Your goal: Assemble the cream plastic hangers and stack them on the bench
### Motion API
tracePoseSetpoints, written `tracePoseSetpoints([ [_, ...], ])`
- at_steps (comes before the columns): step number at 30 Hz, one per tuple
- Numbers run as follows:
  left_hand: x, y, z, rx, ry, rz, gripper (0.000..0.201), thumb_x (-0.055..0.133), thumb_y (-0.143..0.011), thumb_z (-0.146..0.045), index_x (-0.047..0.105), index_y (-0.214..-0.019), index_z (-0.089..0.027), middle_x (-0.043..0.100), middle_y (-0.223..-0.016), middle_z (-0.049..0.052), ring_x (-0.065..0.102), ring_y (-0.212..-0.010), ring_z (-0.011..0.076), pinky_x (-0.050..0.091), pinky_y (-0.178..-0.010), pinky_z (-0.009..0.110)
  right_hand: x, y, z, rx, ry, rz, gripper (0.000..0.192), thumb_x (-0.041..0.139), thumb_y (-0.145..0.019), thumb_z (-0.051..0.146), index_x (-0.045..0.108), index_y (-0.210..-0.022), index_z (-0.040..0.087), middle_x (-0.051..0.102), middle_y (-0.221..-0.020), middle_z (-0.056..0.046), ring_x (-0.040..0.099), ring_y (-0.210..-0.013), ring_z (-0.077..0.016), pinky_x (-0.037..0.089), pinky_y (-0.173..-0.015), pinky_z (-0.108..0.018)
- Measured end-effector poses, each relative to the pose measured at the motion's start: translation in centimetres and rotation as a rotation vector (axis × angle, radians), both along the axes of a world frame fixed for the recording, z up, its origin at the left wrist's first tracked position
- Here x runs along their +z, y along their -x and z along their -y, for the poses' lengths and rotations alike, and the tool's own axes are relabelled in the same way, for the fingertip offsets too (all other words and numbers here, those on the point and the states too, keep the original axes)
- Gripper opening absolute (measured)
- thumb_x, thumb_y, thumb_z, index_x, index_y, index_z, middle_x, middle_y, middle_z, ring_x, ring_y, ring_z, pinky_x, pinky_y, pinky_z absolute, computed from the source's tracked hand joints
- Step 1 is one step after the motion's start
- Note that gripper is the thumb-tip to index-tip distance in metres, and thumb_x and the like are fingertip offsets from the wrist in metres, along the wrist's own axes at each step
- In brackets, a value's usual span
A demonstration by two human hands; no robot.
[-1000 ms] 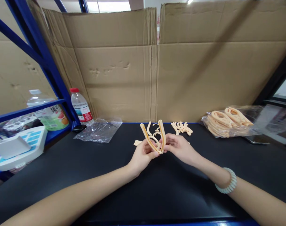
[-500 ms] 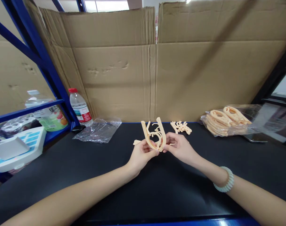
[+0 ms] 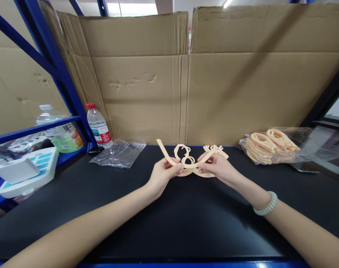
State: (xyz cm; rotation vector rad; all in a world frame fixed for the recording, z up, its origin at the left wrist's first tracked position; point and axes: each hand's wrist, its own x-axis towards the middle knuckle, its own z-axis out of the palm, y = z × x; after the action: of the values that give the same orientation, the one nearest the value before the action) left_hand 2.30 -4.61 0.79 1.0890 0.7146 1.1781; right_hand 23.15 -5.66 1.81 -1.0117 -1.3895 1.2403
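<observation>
A beige folding clothes hanger (image 3: 190,166) is held out in front of me, its two arms spread into a wide V. My left hand (image 3: 163,174) pinches its left arm near the centre, thumb pressed on the front. On the other side my right hand (image 3: 218,168) grips the right arm between thumb and fingers. Behind and below it, more curved beige pieces (image 3: 183,172) show at the table; my hands partly cover them. A hook-like curl (image 3: 182,149) rises above the middle; I cannot tell which piece it belongs to.
A small heap of beige parts (image 3: 220,149) lies behind my right hand. Folded hangers fill a clear bag (image 3: 260,147) at right. To the left are a crumpled plastic bag (image 3: 119,153), a red-capped bottle (image 3: 99,124) and a white-and-blue device (image 3: 32,171). Cardboard (image 3: 141,93) walls the back.
The hanger's arms have swung apart from a narrow U to a wide V. My hands have moved slightly away from each other, and the view has shifted a little.
</observation>
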Motion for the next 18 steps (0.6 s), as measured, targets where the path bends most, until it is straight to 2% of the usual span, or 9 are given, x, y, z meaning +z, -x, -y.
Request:
tracePoseSetpoints([
  [4, 1.4, 1.5, -2.2, -0.023, 0.085, 0.057, 0.016, 0.075, -0.069, -0.009, 0.062, -0.078, -0.009, 0.069, -0.076, 0.007, 0.068, -0.070, 0.0127, 0.055, -0.069, 0.019, 0.9, -2.2, -0.9, -0.043, -0.057, -0.024, 0.035, 0.082, -0.061, 0.036, 0.061, -0.082, 0.018, 0.061, -0.067, 0.002, 0.061, -0.060, -0.0121, 0.055, -0.062, -0.028],
  [6, 2.0, 2.3, -3.3, -0.027, 0.124, 0.069, 0.007, 0.069, -0.074, -0.006, 0.063, -0.076, -0.008, 0.070, -0.077, 0.008, 0.068, -0.069, 0.0114, 0.056, -0.066, 0.016, 1.4, -3.2, -1.1, -0.053, -0.089, 0.051, 0.036, 0.081, -0.060, 0.041, 0.060, -0.079, 0.018, 0.062, -0.067, 0.000, 0.062, -0.062, -0.0144, 0.054, -0.059, -0.029],
  [9, 2.6, 3.5, -4.4, -0.010, 0.110, 0.063, 0.007, 0.066, -0.075, -0.002, 0.063, -0.075, -0.008, 0.070, -0.078, 0.007, 0.069, -0.068, 0.0103, 0.055, -0.066, 0.014, 1.9, -4.5, -1.4, -0.097, -0.215, 0.366, 0.035, 0.075, -0.066, 0.048, 0.061, -0.077, 0.018, 0.064, -0.069, -0.003, 0.062, -0.065, -0.0181, 0.051, -0.058, -0.030],
  [12, 2.8, 4.5, -5.2, -0.012, 0.066, 0.028, 0.011, 0.071, -0.070, -0.002, 0.064, -0.075, -0.009, 0.071, -0.078, 0.008, 0.069, -0.070, 0.0119, 0.055, -0.068, 0.016, 1.9, -5.6, -1.7, -0.160, -0.432, 0.711, 0.032, 0.069, -0.073, 0.049, 0.063, -0.074, 0.018, 0.065, -0.076, -0.005, 0.060, -0.069, -0.0188, 0.047, -0.061, -0.030],
  [15, 2.8, 5.5, -5.7, -0.039, -0.103, -0.184, 0.016, 0.077, -0.064, -0.009, 0.065, -0.075, -0.010, 0.071, -0.072, 0.007, 0.069, -0.069, 0.0145, 0.053, -0.067, 0.021, 1.9, -6.1, -1.9, -0.143, -0.561, 0.870, 0.028, 0.066, -0.076, 0.046, 0.064, -0.071, 0.019, 0.064, -0.081, -0.006, 0.057, -0.070, -0.0181, 0.045, -0.061, -0.029],
  [18, 3.0, 6.3, -6.1, -0.070, -0.361, -0.506, 0.016, 0.078, -0.065, -0.019, 0.066, -0.073, -0.013, 0.069, -0.066, 0.003, 0.066, -0.065, 0.0139, 0.050, -0.063, 0.023, 2.1, -6.2, -1.8, -0.073, -0.540, 0.980, 0.024, 0.062, -0.077, 0.042, 0.064, -0.070, 0.020, 0.063, -0.072, -0.004, 0.054, -0.064, -0.0167, 0.042, -0.059, -0.029],
])
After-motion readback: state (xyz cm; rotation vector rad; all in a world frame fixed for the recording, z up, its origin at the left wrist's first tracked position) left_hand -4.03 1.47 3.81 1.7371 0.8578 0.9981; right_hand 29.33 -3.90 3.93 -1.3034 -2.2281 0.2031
